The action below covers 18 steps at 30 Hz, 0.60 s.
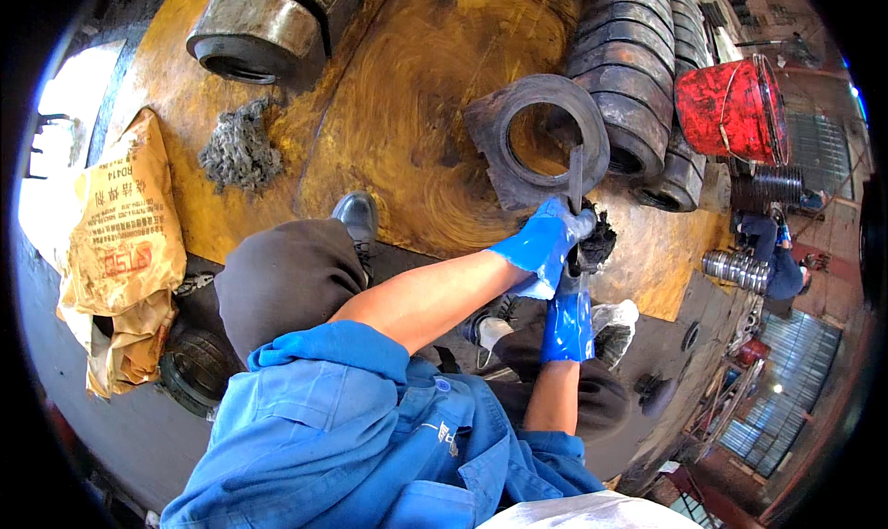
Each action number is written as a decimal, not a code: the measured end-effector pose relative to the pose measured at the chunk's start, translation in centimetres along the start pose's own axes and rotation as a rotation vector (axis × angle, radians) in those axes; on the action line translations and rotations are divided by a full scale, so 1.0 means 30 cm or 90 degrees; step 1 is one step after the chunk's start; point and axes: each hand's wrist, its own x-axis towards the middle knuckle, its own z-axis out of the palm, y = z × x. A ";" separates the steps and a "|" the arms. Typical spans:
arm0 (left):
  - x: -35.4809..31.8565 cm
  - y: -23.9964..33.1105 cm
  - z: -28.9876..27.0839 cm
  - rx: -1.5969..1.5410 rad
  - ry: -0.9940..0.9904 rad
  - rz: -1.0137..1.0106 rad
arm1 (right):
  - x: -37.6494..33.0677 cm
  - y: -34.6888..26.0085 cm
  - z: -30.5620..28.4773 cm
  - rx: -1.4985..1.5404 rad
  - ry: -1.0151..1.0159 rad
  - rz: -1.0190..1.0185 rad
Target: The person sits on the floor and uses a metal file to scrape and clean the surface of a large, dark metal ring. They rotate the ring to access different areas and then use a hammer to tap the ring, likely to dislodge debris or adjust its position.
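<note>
A long flat metal file [575, 173] points away from me, its far end over the edge of a dark metal ring with a flat-sided flange [490, 145]. My left hand [546, 240], in a blue rubber glove, is closed around the file's middle. Closer to my body, my right hand [570, 312], gloved the same way, is closed on its near end, mostly hidden by the glove. Beside the hands lies a black, shaggy clump [598, 238], perhaps a dirty rag. The ring rests on the yellowish, oil-smeared metal plate [407, 159].
Rows of dark cylindrical rings [622, 67] lie at the far right, beside a red bucket [726, 111]. Large metal rings [264, 30] stand far left. Nearer are grey waste threads [239, 148] and a yellow-brown sack [125, 242]. Another person [782, 256] bends at the right.
</note>
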 end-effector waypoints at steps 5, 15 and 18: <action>0.049 -0.037 -0.031 -0.127 0.140 -0.025 | 0.004 -0.028 -0.007 -0.009 0.016 0.022; 0.266 -0.180 0.128 -0.020 -0.134 0.119 | 0.008 -0.269 -0.172 -0.013 0.086 0.010; 0.223 -0.148 0.230 0.066 -0.005 0.180 | -0.010 -0.389 -0.353 0.070 0.050 -0.096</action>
